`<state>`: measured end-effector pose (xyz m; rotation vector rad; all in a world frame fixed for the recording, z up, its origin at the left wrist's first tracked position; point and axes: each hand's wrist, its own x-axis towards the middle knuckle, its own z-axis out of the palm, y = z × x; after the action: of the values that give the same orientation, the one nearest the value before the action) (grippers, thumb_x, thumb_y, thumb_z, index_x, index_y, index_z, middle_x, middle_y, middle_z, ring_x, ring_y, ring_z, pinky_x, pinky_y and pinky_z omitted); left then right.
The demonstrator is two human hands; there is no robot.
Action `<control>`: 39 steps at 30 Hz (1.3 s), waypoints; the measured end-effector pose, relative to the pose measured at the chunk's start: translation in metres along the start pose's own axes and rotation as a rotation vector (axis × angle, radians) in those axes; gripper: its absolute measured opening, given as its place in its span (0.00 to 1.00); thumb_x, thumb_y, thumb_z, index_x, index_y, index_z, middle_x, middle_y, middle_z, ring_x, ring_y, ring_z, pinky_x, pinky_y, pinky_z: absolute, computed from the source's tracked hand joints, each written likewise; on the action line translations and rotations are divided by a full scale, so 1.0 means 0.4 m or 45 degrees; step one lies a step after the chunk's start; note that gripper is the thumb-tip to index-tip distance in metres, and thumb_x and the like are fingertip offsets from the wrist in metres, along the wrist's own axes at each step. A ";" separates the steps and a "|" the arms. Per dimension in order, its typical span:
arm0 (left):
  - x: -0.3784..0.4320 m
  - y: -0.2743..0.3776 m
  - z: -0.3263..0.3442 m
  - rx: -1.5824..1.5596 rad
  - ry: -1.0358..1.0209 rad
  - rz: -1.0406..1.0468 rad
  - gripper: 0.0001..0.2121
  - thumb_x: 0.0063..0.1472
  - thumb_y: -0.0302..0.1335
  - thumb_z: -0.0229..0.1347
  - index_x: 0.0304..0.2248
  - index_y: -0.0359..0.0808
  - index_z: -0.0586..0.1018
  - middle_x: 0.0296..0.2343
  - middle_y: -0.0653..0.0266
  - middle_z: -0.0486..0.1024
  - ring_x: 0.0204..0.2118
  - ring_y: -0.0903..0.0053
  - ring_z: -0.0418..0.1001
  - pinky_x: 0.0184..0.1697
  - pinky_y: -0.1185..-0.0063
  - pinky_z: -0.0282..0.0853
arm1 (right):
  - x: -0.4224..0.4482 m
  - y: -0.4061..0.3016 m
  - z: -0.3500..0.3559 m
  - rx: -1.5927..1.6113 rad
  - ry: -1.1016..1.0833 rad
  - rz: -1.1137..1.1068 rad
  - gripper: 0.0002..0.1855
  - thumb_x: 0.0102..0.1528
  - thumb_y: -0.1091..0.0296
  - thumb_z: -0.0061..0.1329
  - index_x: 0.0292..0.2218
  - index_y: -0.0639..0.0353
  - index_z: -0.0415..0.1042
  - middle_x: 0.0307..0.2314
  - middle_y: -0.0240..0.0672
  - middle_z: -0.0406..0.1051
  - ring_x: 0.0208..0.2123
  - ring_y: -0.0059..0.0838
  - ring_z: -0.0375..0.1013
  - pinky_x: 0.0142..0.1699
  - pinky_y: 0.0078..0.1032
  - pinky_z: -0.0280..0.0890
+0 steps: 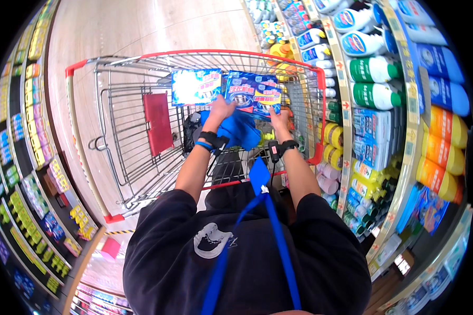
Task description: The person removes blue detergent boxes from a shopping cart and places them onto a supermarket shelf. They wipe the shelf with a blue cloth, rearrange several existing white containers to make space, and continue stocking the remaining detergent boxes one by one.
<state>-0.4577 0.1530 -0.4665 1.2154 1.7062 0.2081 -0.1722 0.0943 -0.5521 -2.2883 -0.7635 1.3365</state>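
My left hand point(222, 109) grips a blue cleaning-product packet point(239, 92) at its lower left edge, over the shopping cart point(205, 51). A second packet point(197, 87), bright with glare, sits just left of it; whether my fingers also touch this one I cannot tell. My right hand point(280, 118) holds the lower edge of a blue and yellow packet point(267, 95), which overlaps the middle one. Below my hands, a blue cloth or bag point(238, 132) lies in the cart, beside a black item point(192, 132). Both wrists wear black strapped devices.
Close on the right, a shelf point(345, 136) carries bottles, including white spray bottles point(364, 43) and green-and-white bottles point(372, 70). Another stocked shelf point(33, 118) runs along the left. A red panel point(157, 124) is fixed in the cart. Pale floor point(149, 25) extends ahead.
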 end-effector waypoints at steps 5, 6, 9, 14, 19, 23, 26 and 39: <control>-0.111 -0.026 -0.071 -0.186 -0.108 0.313 0.34 0.51 0.42 0.68 0.48 0.26 0.68 0.36 0.45 0.77 0.38 0.54 0.77 0.41 0.67 0.73 | -0.283 -0.066 -0.120 0.096 0.196 -0.460 0.21 0.59 0.59 0.57 0.41 0.61 0.59 0.33 0.33 0.68 0.33 0.21 0.72 0.35 0.24 0.71; -0.133 -0.034 -0.074 -0.254 -0.094 0.383 0.33 0.50 0.40 0.69 0.48 0.27 0.68 0.35 0.48 0.77 0.37 0.60 0.77 0.40 0.69 0.73 | -0.348 -0.090 -0.167 0.230 0.114 -0.477 0.24 0.57 0.58 0.59 0.41 0.62 0.59 0.32 0.34 0.67 0.34 0.23 0.68 0.38 0.26 0.68; -0.289 0.111 -0.120 -0.521 -0.329 0.414 0.37 0.50 0.35 0.71 0.52 0.26 0.65 0.34 0.56 0.77 0.35 0.73 0.76 0.37 0.75 0.73 | -0.501 -0.174 -0.322 0.245 0.226 -0.767 0.26 0.55 0.58 0.61 0.43 0.64 0.60 0.34 0.37 0.67 0.36 0.24 0.67 0.43 0.27 0.66; -0.397 0.355 -0.074 -0.268 -0.445 0.659 0.43 0.54 0.24 0.67 0.64 0.29 0.53 0.35 0.60 0.72 0.37 0.74 0.77 0.35 0.79 0.74 | -0.627 -0.224 -0.577 0.387 0.370 -0.872 0.29 0.54 0.66 0.61 0.50 0.62 0.58 0.42 0.42 0.66 0.45 0.31 0.69 0.50 0.29 0.67; -0.531 0.598 -0.008 -0.466 -0.606 1.116 0.38 0.57 0.16 0.61 0.62 0.37 0.52 0.40 0.60 0.71 0.44 0.72 0.76 0.37 0.80 0.75 | -0.850 -0.206 -0.775 0.381 0.663 -1.073 0.31 0.54 0.73 0.60 0.52 0.62 0.55 0.47 0.42 0.65 0.50 0.32 0.68 0.53 0.30 0.65; -0.721 0.760 0.047 -0.370 -0.728 1.418 0.38 0.60 0.17 0.59 0.64 0.33 0.48 0.52 0.51 0.67 0.53 0.67 0.72 0.54 0.73 0.69 | -1.044 -0.105 -0.894 0.514 0.992 -1.178 0.38 0.51 0.70 0.64 0.56 0.62 0.55 0.48 0.45 0.67 0.50 0.35 0.70 0.51 0.29 0.67; -0.796 0.836 0.132 -0.269 -0.717 1.788 0.41 0.60 0.17 0.58 0.65 0.27 0.43 0.58 0.46 0.61 0.59 0.63 0.65 0.59 0.70 0.63 | -1.147 -0.050 -0.973 0.527 1.222 -1.120 0.37 0.52 0.71 0.62 0.57 0.63 0.55 0.48 0.46 0.68 0.49 0.35 0.71 0.50 0.29 0.67; -1.011 1.401 0.479 -0.235 -1.091 1.991 0.26 0.61 0.26 0.57 0.56 0.26 0.64 0.44 0.50 0.76 0.47 0.68 0.76 0.50 0.74 0.72 | -1.213 0.057 -1.553 -0.268 1.421 -0.727 0.31 0.55 0.63 0.58 0.54 0.70 0.63 0.42 0.50 0.73 0.43 0.43 0.75 0.50 0.34 0.69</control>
<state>0.0431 0.0312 0.0320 1.8549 -0.2222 0.6156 0.1855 -0.2587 0.0556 -2.2094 -0.9968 -0.3102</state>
